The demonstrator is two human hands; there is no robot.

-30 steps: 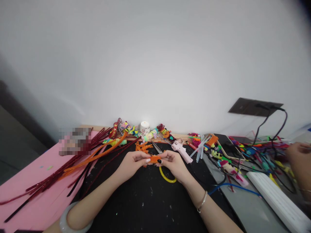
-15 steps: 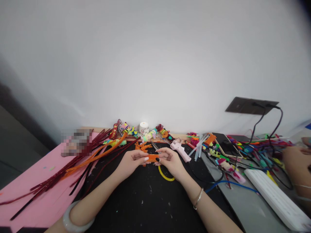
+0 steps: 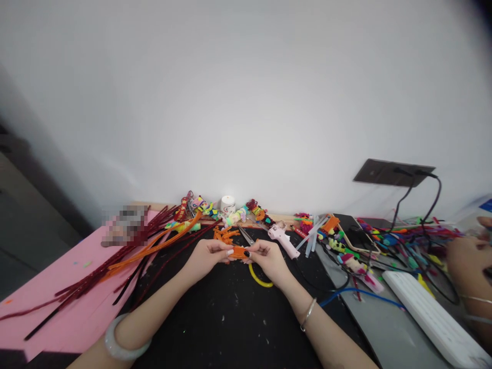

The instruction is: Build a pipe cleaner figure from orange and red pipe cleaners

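My left hand [image 3: 207, 254] and my right hand [image 3: 266, 256] pinch the two ends of a short orange pipe-cleaner piece [image 3: 239, 251], held just above the black mat [image 3: 230, 318]. A yellow ring [image 3: 258, 278] lies on the mat under my right hand. Behind my hands lie several cut orange pieces [image 3: 225, 234] and a pair of scissors [image 3: 246, 235]. A pink glue gun [image 3: 283, 240] rests to the right of them.
Long red and orange pipe cleaners [image 3: 115, 261] spread over the pink sheet [image 3: 49, 287] at left. Small colourful figures [image 3: 215, 209] and a white jar [image 3: 228, 204] line the wall. At right are glue sticks [image 3: 313, 233], a phone [image 3: 355, 231], cables, a white power strip [image 3: 430, 315] and another person's hand [image 3: 467, 261].
My hands have kept hold of the orange piece and stayed together, shifting only slightly. The other person's hand at right has moved a little.
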